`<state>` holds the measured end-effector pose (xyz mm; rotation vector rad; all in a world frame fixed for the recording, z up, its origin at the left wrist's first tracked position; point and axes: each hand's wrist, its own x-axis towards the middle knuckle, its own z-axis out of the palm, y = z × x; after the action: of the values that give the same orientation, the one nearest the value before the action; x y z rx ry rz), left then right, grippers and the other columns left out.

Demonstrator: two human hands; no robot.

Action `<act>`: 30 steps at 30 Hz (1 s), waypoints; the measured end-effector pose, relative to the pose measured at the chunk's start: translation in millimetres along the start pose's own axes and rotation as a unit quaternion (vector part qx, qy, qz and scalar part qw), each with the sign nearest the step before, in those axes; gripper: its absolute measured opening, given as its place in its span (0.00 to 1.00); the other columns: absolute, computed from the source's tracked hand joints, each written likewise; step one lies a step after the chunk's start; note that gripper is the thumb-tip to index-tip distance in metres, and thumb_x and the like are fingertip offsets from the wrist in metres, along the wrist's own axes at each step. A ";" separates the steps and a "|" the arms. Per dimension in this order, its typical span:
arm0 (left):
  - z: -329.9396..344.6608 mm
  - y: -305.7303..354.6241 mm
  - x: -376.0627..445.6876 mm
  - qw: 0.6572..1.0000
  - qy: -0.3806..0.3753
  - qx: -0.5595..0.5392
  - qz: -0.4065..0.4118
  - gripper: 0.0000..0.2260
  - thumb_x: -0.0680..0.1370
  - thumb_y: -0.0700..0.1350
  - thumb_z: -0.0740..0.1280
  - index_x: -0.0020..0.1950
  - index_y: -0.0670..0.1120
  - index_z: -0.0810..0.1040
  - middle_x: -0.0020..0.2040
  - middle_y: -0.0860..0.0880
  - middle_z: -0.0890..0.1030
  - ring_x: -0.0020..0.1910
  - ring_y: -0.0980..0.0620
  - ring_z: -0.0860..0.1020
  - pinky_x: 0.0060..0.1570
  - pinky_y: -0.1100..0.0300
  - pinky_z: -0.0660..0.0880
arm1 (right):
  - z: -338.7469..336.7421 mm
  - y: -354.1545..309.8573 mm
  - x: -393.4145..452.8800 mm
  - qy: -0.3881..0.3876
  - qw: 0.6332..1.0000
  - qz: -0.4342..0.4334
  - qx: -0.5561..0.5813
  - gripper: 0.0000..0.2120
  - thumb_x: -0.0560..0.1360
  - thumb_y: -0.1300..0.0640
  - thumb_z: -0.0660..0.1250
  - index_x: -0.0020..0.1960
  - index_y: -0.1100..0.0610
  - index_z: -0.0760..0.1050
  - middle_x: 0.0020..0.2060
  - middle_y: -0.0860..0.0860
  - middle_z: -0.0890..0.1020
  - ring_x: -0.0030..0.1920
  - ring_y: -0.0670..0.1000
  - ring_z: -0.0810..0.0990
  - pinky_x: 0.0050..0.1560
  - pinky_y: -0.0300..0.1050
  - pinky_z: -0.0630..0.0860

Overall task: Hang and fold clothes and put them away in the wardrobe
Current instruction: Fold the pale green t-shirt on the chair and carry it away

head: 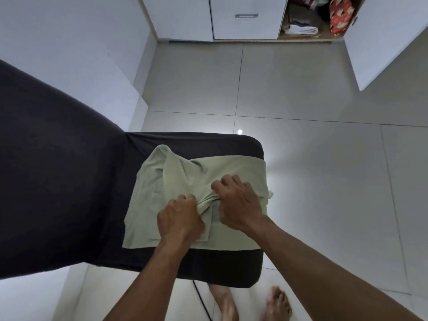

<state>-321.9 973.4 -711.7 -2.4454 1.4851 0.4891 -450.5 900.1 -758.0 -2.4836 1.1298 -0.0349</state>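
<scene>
I am looking down at a pale green cotton garment [176, 181] that is lying spread over the near end of a counter draped in dark grey cloth [69, 181]. The garment is partly folded: its long axis is running across the counter, from the left side out to the right edge, where a small corner is hanging just over the side. A loose flap is bunching upward at the far left, pointing away from me.

My left hand [179, 218] is curling its fingers into a gathered ridge of the fabric near the garment's middle, gripping it. My right hand [238, 202] is sitting just beside it, knuckles up, fingers curled and pinching the same ridge from the other side, so the cloth is puckering between the two hands.

Beyond the counter, the grey tiled floor [301, 89] is stretching to a white wardrobe [245, 17]. Its right door [382, 38] is standing open, and folded clothes [301, 27] are sitting stacked on the low shelf inside, next to a red patterned bag [339, 17]. My bare feet [275, 302] are showing below the counter's near edge.
</scene>
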 end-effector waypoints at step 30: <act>5.6 -86.9 58.4 0.879 0.119 -0.293 -0.356 0.22 0.75 0.62 0.59 0.53 0.44 0.76 0.53 0.43 0.79 0.49 0.43 0.76 0.46 0.50 0.72 | -6.0 -12.9 36.9 -0.007 1.000 0.025 0.017 0.13 0.70 0.45 0.50 0.42 0.50 0.70 0.40 0.46 0.73 0.42 0.50 0.69 0.42 0.46 0.65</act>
<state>-220.5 967.7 -737.7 -3.3595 0.3943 0.5333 -417.6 878.7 -753.0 -2.4218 1.1750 -0.0230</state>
